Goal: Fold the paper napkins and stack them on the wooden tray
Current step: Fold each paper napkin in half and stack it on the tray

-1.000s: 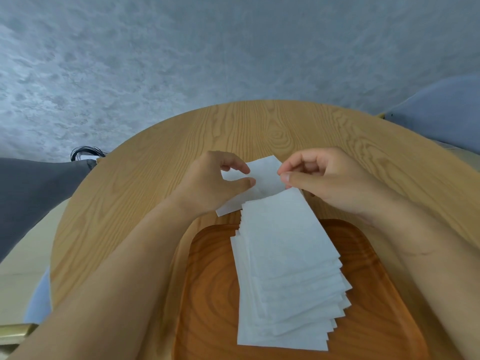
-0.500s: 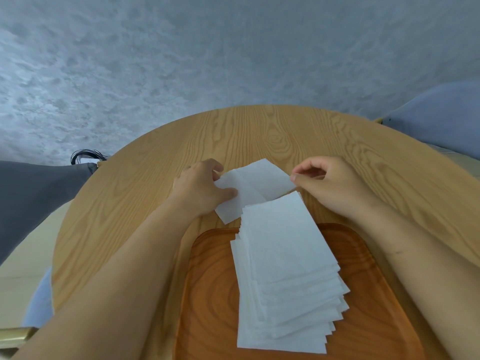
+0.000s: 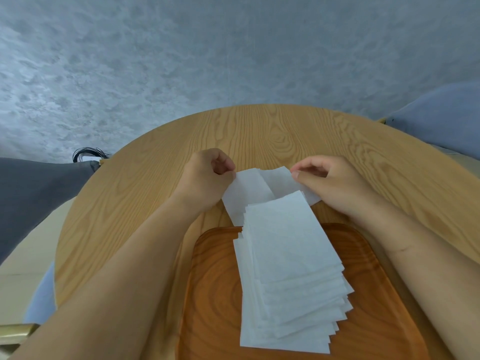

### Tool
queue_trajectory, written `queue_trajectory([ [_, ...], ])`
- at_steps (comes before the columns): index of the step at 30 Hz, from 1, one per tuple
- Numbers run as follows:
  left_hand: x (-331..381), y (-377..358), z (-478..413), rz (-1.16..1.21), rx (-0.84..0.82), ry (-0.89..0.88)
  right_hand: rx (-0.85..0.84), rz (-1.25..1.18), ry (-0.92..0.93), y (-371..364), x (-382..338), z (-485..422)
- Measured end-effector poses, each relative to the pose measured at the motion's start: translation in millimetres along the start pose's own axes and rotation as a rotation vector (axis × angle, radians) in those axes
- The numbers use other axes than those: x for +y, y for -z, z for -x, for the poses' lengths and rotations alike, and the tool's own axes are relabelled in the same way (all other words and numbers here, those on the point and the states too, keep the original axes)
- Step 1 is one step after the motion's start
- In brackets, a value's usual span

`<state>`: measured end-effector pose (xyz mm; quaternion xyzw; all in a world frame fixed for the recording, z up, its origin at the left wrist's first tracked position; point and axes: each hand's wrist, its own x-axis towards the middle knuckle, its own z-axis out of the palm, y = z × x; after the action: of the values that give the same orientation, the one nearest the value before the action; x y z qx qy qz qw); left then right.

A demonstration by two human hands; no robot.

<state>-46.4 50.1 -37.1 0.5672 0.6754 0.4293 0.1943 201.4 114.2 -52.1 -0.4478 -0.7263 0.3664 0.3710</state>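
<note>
Step in hand, as judged: folding 1 loose napkin (image 3: 249, 193), which lies on the table (image 3: 259, 131) just beyond the wooden tray (image 3: 213, 281).

To do it well: match corners before creasing, keep the sheet taut, and pinch lightly because tissue tears. Square the result onto the stack (image 3: 288, 255), which rests on the tray, overhangs its far rim and is fanned at the near end.

Pose: the left hand (image 3: 205, 183), beyond the tray's far-left corner, has curled fingers and pinches the napkin's left edge. The right hand (image 3: 335, 185), beyond the far-right corner, pinches the napkin's right corner. 2 forearms flank the tray.
</note>
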Motion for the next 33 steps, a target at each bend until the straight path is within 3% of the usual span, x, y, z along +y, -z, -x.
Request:
queue_trajectory([
  [4,7.6,-1.9,2.0,0.109,0.103,-0.098,-0.107,-0.060,0.013,-3.7,-5.5,2.0],
  [10,17.8,-7.8,6.0,0.250,0.115,-0.179,-0.214,-0.417,-0.082,-8.8,-13.5,2.4],
  [15,19.2,-11.1,6.7,0.281,0.138,-0.190,-0.238,-0.583,0.042,-2.4,-25.4,6.4],
  [25,24.9,-8.4,10.1,0.317,0.149,-0.174,-0.259,-0.355,0.030,-1.4,-27.7,12.3],
  [28,27.3,-6.5,10.9,0.323,0.144,-0.076,-0.216,-0.465,0.053,-0.1,-30.6,10.4],
  [33,26.5,-0.1,11.6,0.462,-0.107,0.148,-0.257,-0.614,0.139,5.1,-31.3,8.8],
])
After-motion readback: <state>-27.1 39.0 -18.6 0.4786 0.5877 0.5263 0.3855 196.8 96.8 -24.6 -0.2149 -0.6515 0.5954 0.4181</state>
